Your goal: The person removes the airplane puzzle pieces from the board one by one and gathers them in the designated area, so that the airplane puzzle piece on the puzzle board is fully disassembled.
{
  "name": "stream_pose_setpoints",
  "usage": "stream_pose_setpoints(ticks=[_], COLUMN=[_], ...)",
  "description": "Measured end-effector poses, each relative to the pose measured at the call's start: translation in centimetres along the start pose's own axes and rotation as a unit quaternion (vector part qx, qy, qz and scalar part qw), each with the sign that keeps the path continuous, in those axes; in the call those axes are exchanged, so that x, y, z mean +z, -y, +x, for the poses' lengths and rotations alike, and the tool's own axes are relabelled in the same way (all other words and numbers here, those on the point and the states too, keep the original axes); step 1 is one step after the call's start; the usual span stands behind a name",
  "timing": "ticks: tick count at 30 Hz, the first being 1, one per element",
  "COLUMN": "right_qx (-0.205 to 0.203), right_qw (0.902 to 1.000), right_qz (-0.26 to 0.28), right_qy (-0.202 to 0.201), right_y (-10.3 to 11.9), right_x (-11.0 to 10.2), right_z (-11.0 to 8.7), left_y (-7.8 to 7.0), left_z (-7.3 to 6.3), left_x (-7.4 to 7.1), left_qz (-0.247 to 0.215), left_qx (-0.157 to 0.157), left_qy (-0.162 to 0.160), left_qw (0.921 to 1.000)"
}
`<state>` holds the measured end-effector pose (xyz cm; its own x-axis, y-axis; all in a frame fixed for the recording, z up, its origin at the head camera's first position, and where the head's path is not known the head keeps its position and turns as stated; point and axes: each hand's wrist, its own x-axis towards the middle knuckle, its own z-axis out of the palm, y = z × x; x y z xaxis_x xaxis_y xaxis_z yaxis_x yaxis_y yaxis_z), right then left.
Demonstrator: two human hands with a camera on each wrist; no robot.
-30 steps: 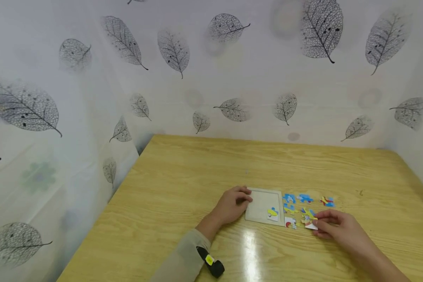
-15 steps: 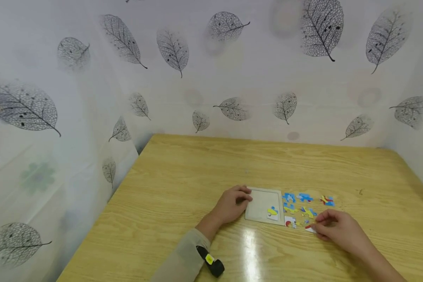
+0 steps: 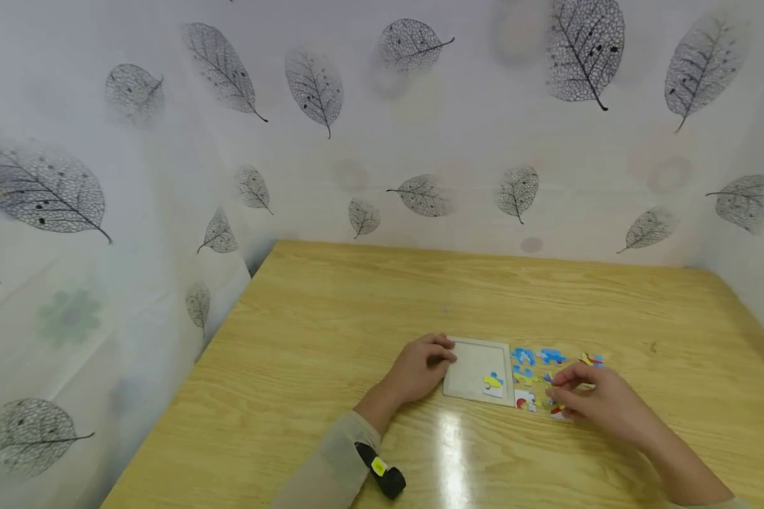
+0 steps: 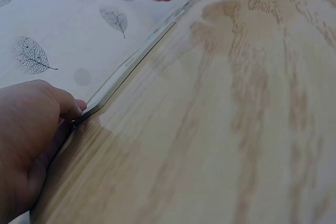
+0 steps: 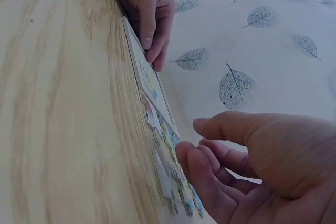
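A pale square puzzle tray (image 3: 467,357) lies flat on the table, with one yellow, blue and white puzzle piece (image 3: 493,384) in its lower right corner. My left hand (image 3: 417,369) holds the tray's left edge; the left wrist view puts the thumb (image 4: 71,104) right at the tray's corner. Over the loose puzzle pieces (image 3: 523,357) to the right of the tray hovers my right hand (image 3: 605,403). Its thumb and fingers stand apart with nothing between them in the right wrist view. A red and white piece (image 3: 558,410) lies below those fingertips, partly covered.
Blue, yellow and red pieces lie in loose rows against the tray's right side, one of them (image 3: 592,359) farther right. The wood-grain table (image 3: 356,297) reaches back to a leaf-printed curtain (image 3: 446,127). A black strap (image 3: 382,474) sits around the left sleeve.
The right hand has let go of the red and white piece, which stays near the front of the group. It has then moved up and left over the pieces. The left hand keeps still.
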<state>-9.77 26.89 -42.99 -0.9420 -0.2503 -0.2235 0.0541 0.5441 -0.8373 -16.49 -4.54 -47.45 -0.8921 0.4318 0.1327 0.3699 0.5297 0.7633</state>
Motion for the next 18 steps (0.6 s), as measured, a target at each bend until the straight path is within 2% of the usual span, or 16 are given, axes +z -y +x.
stream_pose_setpoints(ticks=[3,8,12,18], right_qx=[-0.037,-0.062,-0.06,-0.064], right_qw=[0.9982,0.9958,0.9964,0.9948], right_qz=[0.025,0.024,-0.008,-0.076], right_qy=[0.039,0.063,0.06,0.018], right_y=[0.9,2.4,3.0,3.3], right_x=[0.8,2.7,4.0,5.0], right_z=[1.1,3.0,4.0,4.1], left_y=[0.0,-0.1,0.0,0.4], left_z=[0.0,0.1,0.0,0.2], left_x=[-0.1,-0.2,-0.2,0.1], left_qz=[-0.001,0.002,0.001,0.001], left_qx=[0.0,0.003,0.002,0.004], left_qy=[0.002,0.005,0.004,0.001], left_qw=[1.0,1.0,1.0,1.0])
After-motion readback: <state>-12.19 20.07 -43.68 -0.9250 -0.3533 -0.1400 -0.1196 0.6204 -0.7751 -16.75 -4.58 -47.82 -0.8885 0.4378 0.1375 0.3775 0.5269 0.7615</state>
